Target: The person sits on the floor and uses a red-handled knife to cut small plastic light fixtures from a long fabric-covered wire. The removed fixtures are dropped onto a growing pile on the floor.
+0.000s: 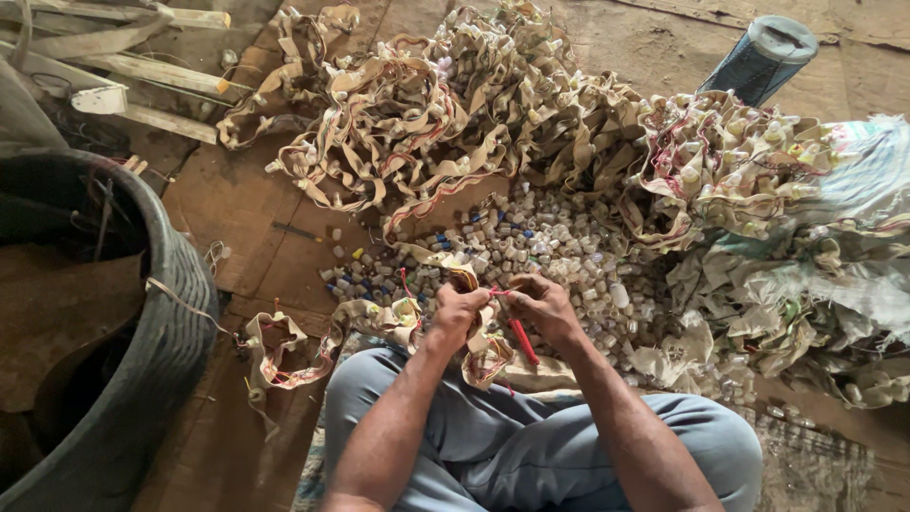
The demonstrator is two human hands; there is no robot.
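1. So, the person sits cross-legged on the floor (237, 190), both hands up over the lap, working on a beige strip (479, 346) with red threads and small caps on it.
2. Left hand (458, 315) is clenched round the strip's upper end, fingers wrapped tight on it. Right hand (542, 305) grips a red-handled tool (520, 339), its working end up by the left hand; whether it's a blade or a pick I can't tell.
3. Looks to me like the step in hand is picking or cutting something off the strip. The next move probably calls for keeping the strip taut in the left hand while the tool works along it.
4. The strip's long axis runs from the hands down toward the lap, then trails left across the floor. The tool points up and to the left, handle slanting down to the right.
5. Around: a heap of loose small caps (540, 242) just ahead, a big tangle of strips (427, 114) behind it, crumpled sacks (806, 284) to the right, a dark tub (171, 313) to the left.
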